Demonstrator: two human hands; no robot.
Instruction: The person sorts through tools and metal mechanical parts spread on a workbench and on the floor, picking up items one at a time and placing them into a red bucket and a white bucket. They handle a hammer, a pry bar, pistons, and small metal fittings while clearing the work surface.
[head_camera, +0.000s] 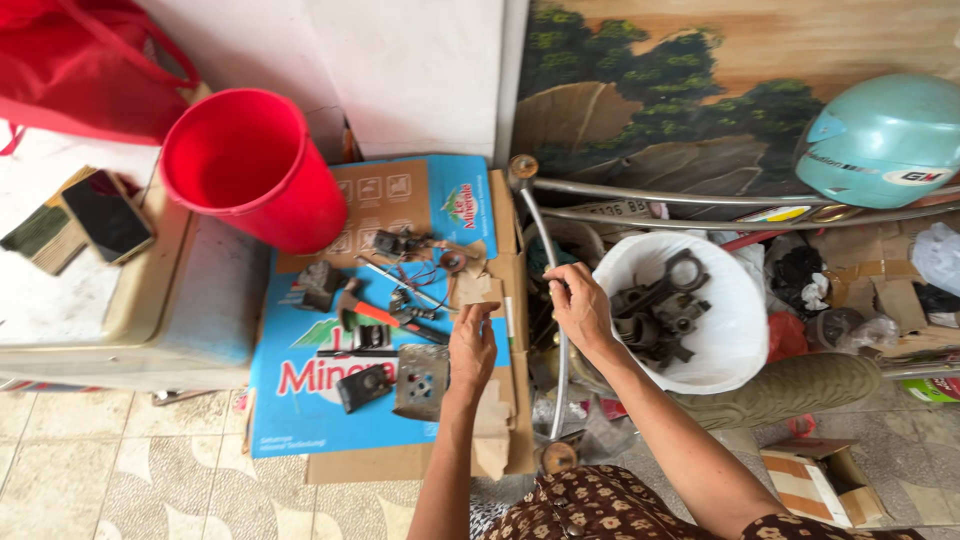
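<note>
My right hand (580, 305) is closed around a curved chrome tube (548, 235) that runs from a round end near the wall down toward my lap. My left hand (472, 348) lies knuckles up on the flattened blue and brown cardboard box (300, 420), fingers curled over a small brown paper piece (478, 288) at the box's right edge. Just left of that hand are a grey metal plate (420, 382), a small black part (362, 387) and an orange-handled tool (385, 317). My patterned dress fills the bottom edge.
A red bucket (250, 165) leans on a pale blue box (200, 300) at left, with a phone (105, 215) beside it. A white bucket (735, 340) of black metal parts stands right of the tube. A teal helmet (880, 140) rests on chrome bars. Scraps and a small carton (815, 485) lie at right.
</note>
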